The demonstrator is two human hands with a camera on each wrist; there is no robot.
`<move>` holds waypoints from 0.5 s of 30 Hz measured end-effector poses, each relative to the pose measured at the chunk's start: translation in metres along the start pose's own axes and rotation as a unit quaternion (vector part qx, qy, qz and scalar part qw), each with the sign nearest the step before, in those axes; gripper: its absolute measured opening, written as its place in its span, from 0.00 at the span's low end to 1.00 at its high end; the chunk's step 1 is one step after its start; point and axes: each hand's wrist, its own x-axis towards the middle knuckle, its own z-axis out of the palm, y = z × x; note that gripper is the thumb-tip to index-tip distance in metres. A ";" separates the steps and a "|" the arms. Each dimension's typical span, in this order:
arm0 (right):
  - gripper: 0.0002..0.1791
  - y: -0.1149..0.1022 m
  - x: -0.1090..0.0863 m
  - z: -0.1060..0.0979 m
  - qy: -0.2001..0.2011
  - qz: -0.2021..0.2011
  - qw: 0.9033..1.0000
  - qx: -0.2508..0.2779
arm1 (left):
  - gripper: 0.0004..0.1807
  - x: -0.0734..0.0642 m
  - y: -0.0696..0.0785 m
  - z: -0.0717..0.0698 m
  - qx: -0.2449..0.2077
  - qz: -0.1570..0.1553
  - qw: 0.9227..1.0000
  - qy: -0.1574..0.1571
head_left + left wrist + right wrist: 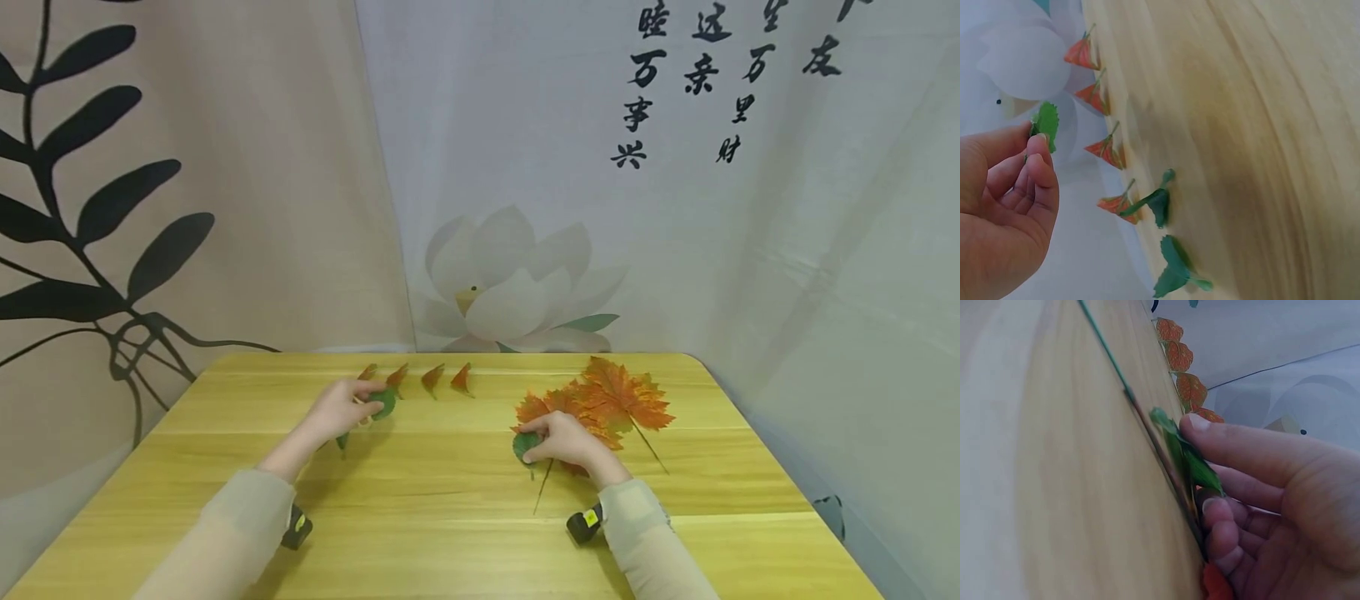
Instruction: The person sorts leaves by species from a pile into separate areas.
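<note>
My left hand (pixel 341 410) pinches a small green leaf (pixel 1047 123) between thumb and fingers above the far left of the table. Below it on the wood lie two folded green leaves (pixel 1175 273), beside a row of several small orange leaves (pixel 432 379) near the back edge. In my right hand (pixel 564 439), another green leaf (pixel 1194 462) is held by the thumb and fingers, close over the stem of a large orange maple leaf. The bunch of orange maple leaves (pixel 626 396) lies under and beyond this hand, which partly hides it.
The wooden table (pixel 435 533) ends at a hanging cloth (pixel 300 208) with printed plant, lotus and characters. A black device with a yellow label (pixel 585 523) is at the right wrist, and a similar black device (pixel 297 527) at the left.
</note>
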 end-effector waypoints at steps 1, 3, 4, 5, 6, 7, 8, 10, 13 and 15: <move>0.26 0.000 0.000 0.000 0.000 0.000 1.000 -0.001 | 0.22 0.000 -0.001 0.000 0.000 -0.003 1.000 0.001; 0.26 0.000 0.000 0.000 0.000 -0.001 1.000 -0.003 | 0.22 -0.001 -0.003 0.001 -0.001 -0.007 1.000 0.002; 0.26 0.000 0.000 0.001 0.000 -0.002 1.000 -0.004 | 0.22 -0.002 -0.004 0.001 -0.001 -0.009 1.000 0.002; 0.26 0.000 0.000 0.001 -0.001 -0.003 1.000 -0.003 | 0.22 -0.003 -0.005 0.002 0.000 -0.009 1.000 0.002; 0.26 0.001 0.000 0.001 -0.001 -0.004 1.000 -0.004 | 0.22 -0.003 -0.006 0.002 0.001 -0.011 1.000 0.003; 0.26 0.001 0.000 0.001 -0.001 -0.006 1.000 -0.002 | 0.22 -0.003 -0.007 0.003 0.003 -0.012 1.000 0.003; 0.26 0.001 0.000 0.001 -0.001 -0.007 1.000 -0.001 | 0.22 -0.004 -0.008 0.003 0.007 -0.011 1.000 0.003; 0.26 0.002 0.000 0.001 -0.001 -0.008 1.000 -0.001 | 0.21 -0.004 -0.010 0.005 0.021 -0.011 1.000 0.003; 0.26 0.002 0.000 0.000 0.002 -0.006 1.000 -0.002 | 0.21 -0.001 -0.014 0.008 0.057 -0.005 0.998 0.003; 0.26 0.002 0.000 0.000 0.003 -0.004 1.000 -0.002 | 0.20 0.000 -0.017 0.011 0.085 -0.001 0.996 0.000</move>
